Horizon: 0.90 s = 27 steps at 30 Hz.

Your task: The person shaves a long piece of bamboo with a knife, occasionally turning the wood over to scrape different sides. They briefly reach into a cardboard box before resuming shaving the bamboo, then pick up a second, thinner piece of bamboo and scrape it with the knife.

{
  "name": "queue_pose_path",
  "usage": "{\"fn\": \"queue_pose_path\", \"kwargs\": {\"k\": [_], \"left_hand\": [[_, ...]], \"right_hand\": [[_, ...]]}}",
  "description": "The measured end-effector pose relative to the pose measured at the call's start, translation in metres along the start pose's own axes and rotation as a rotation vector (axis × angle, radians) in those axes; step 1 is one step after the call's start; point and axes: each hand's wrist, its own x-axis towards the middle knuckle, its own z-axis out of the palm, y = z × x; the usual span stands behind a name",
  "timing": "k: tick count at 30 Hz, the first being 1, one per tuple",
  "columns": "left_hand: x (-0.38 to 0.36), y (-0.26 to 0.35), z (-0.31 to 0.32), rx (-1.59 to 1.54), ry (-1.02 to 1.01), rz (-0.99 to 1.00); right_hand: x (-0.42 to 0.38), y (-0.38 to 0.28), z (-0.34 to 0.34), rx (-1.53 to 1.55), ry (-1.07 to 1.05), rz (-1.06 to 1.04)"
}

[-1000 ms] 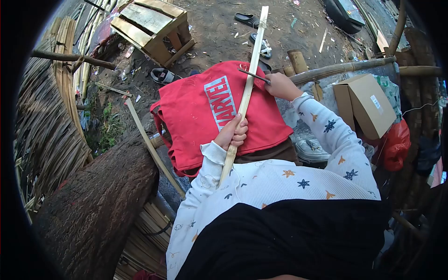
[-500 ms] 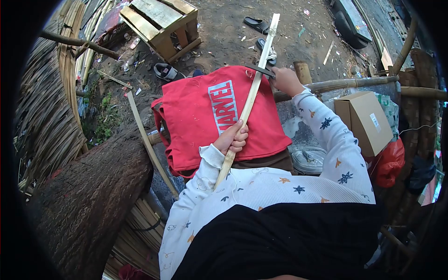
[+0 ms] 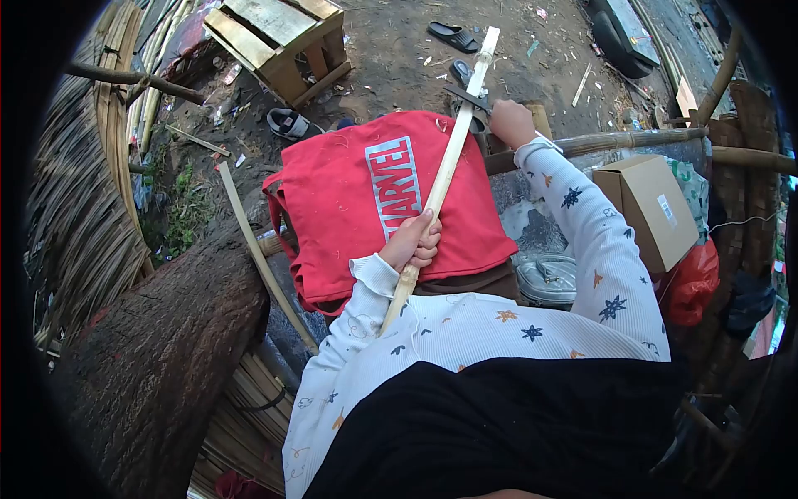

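Observation:
A long pale bamboo strip (image 3: 450,158) slants across a red cloth with white lettering (image 3: 332,208) on my lap. My left hand (image 3: 411,240) is wrapped round the strip's lower part. Beyond the cloth's far edge, my right hand (image 3: 511,124) grips a dark-bladed knife (image 3: 467,98). The blade lies across the strip near its far end. The knife's handle is mostly hidden in my fingers.
A wooden crate (image 3: 287,50) and sandals (image 3: 453,36) are on the dirt ahead. At right are a cardboard box (image 3: 650,212), a silvery case (image 3: 546,279) and a red bag (image 3: 692,283). Another strip (image 3: 258,249) leans by a thick log (image 3: 158,358) at left.
My right hand and the knife have moved up along the strip, farther from my left hand. My left hand keeps its hold. The view has shifted slightly.

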Motion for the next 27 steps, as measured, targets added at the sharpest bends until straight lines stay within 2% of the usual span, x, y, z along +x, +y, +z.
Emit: {"fn": "queue_pose_path", "kwargs": {"k": [4,8,12,15,16,19,23,27], "left_hand": [[-0.001,0.001,-0.001,-0.013,0.018,0.008],[0.000,0.000,-0.001,-0.027,0.014,-0.001],[0.001,-0.001,-0.001,-0.002,0.012,0.003],[0.001,0.001,0.000,0.014,0.014,0.001],[0.001,0.002,0.001,0.026,0.040,-0.004],[0.001,-0.001,0.001,0.017,0.041,0.006],[0.000,-0.001,-0.002,0.000,0.019,0.012],[-0.002,-0.002,-0.002,0.014,0.026,0.009]], "right_hand": [[0.029,0.007,0.006,0.050,-0.048,0.076],[-0.003,-0.012,-0.004,0.052,-0.146,-0.074],[-0.014,0.000,0.004,-0.037,-0.033,-0.161],[0.014,0.009,0.012,-0.092,-0.008,0.004],[0.024,0.011,0.014,-0.112,0.022,0.000],[0.050,0.009,0.006,-0.092,-0.035,0.105],[0.060,0.002,-0.007,-0.050,-0.044,0.111],[0.023,-0.009,-0.018,-0.103,-0.153,-0.118]]}}
